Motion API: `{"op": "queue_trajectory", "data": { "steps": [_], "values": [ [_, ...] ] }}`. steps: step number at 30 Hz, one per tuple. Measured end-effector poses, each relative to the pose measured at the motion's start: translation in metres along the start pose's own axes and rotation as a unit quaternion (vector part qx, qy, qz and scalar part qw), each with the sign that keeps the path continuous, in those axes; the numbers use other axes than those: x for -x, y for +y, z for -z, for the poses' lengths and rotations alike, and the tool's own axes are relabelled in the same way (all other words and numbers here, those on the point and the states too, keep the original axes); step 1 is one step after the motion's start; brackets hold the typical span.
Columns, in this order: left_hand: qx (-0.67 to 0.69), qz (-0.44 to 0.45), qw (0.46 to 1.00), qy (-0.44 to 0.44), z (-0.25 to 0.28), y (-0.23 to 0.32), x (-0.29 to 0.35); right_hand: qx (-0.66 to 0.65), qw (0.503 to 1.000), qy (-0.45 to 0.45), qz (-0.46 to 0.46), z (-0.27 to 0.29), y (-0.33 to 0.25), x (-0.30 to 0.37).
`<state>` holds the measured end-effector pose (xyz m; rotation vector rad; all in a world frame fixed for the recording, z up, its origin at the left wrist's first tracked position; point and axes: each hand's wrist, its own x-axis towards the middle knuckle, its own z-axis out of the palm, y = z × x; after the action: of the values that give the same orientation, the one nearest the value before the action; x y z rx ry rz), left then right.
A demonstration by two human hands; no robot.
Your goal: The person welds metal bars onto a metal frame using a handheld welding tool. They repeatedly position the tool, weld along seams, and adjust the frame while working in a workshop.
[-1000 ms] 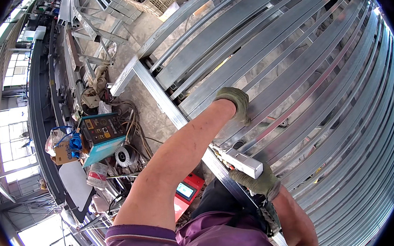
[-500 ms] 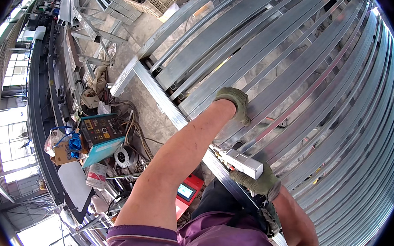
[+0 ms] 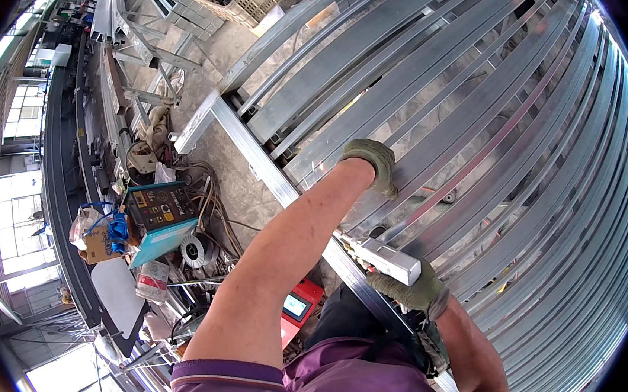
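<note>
My left hand [image 3: 375, 167], in an olive-green work glove, is bent down over a flat galvanized metal slat [image 3: 428, 137], its fingers curled against the slat and partly hidden by the back of the glove. In my right hand [image 3: 419, 291], also gloved, is a silver, box-bodied welding gun [image 3: 388, 261]. My fingers are closed around its lower part. The gun's narrow front end points to the slat ends at the long frame rail [image 3: 346, 268]; whether it touches them I cannot tell. This rail runs close in front of my body.
Many parallel slats with gaps fill the right side. A teal welding machine [image 3: 163, 217], a wire spool [image 3: 198, 249] and tangled cables [image 3: 213, 197] lie to the left. A red box with a screen [image 3: 300, 307] sits by my legs. A plastic crate [image 3: 245, 0] stands at the far side.
</note>
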<state>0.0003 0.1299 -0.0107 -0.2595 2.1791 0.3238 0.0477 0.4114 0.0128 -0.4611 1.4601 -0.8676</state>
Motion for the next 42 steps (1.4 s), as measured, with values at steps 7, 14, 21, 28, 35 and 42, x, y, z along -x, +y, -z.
{"op": "queue_trajectory", "data": {
  "steps": [7,14,21,28,35,42],
  "values": [
    [0.001,0.004,1.0,-0.001,0.002,0.001,0.003,0.006,1.0,0.007,0.009,0.0,0.004,0.0],
    [-0.006,0.0,1.0,-0.003,0.004,0.003,0.005,-0.022,1.0,0.011,0.001,0.0,0.003,0.004],
    [-0.003,0.003,1.0,0.003,-0.002,0.0,0.001,0.03,1.0,0.005,0.0,0.0,0.009,0.003],
    [-0.008,0.006,1.0,-0.001,0.005,0.002,0.006,0.041,0.998,0.007,0.039,-0.001,0.023,0.001],
    [-0.008,0.01,1.0,-0.005,0.005,0.003,0.006,0.053,0.998,0.007,0.041,0.002,0.015,0.006],
    [-0.015,0.006,1.0,0.001,0.003,0.003,0.005,0.015,0.998,-0.004,0.055,0.001,0.021,0.006]
  ]
}}
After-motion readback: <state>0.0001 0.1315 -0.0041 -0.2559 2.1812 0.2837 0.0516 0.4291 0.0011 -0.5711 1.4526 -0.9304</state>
